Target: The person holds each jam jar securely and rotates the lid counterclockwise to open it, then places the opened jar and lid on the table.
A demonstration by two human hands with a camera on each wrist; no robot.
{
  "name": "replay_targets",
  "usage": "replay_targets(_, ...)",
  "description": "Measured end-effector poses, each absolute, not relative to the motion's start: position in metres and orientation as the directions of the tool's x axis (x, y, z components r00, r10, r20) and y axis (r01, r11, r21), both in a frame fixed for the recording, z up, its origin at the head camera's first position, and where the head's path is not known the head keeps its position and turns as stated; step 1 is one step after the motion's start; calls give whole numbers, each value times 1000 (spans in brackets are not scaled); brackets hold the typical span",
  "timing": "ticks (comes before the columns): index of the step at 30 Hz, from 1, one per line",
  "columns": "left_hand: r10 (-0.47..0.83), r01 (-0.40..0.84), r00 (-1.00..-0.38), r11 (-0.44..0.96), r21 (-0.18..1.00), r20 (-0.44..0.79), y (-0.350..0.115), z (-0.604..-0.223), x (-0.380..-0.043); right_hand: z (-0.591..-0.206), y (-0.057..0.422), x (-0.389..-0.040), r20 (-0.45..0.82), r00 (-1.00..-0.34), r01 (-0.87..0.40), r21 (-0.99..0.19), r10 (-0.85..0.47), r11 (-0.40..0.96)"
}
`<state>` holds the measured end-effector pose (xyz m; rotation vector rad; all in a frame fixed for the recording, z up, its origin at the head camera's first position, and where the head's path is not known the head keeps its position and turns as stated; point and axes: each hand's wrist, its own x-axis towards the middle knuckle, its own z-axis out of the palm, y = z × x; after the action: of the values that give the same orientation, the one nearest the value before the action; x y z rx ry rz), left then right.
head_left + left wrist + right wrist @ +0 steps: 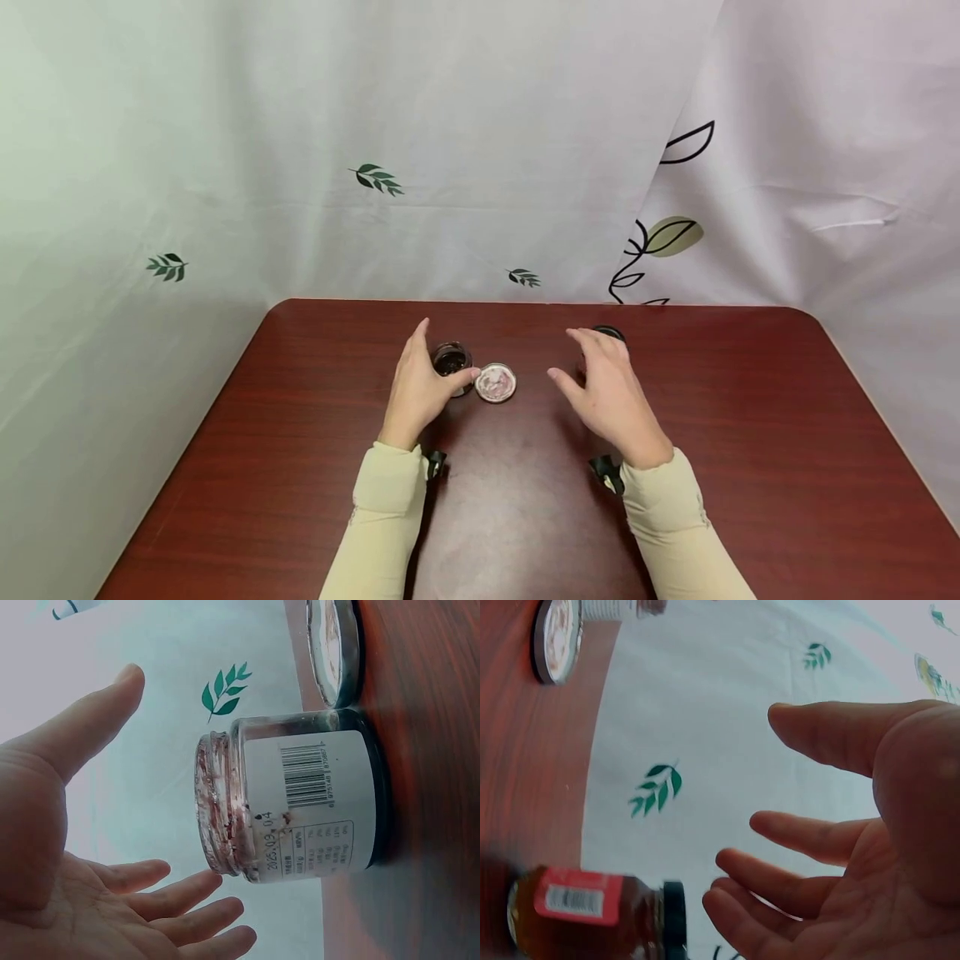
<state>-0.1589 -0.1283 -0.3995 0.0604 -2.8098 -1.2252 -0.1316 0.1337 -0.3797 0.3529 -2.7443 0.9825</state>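
Observation:
A glass jar (pixel 452 357) with no lid on stands upright on the table, dark remains inside. In the left wrist view its smeared rim and a white barcode label (pixel 311 795) face me. My left hand (pixel 422 387) is just beside that jar, fingers spread, holding nothing. The jar's lid (pixel 496 383) lies with its stained whitish inside up, right of the jar. My right hand (pixel 617 404) hovers with fingers apart near a second jar (pixel 577 919), which has amber-brown contents, a red label and a dark lid (pixel 674 921). In the head view the hand mostly hides this jar.
The dark red wooden table (pixel 502 517) has rounded far corners. A pale curtain (pixel 480 233) with leaf prints hangs behind it and along both sides. Dark wrist mounts (pixel 606 473) sit under the cream sleeves (pixel 667 500).

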Motion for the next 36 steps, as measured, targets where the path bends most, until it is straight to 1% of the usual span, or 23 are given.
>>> replay_targets(5,-69,-6,-996,682,732,56,-125,-399,-159,-378,142,-132,255,-963,-227,-607,-83,762)
replay_targets(8,-70,-5,-996,686,728,59,-124,-400,-158,-379,145,-134,239,-969,-205,-610,-69,765)
replay_targets(14,-65,8,-995,693,721,73,-121,-400,-157,-383,151,-139,256,-965,-206,-614,-55,762)
replay_targets(27,-7,91,-991,692,716,134,-104,-394,-153,-390,159,-147,273,-961,-210,-619,-43,757)
replay_targets(36,45,156,-984,668,728,170,-89,-393,-150,-391,164,-149,244,-969,-190,-631,-39,752)
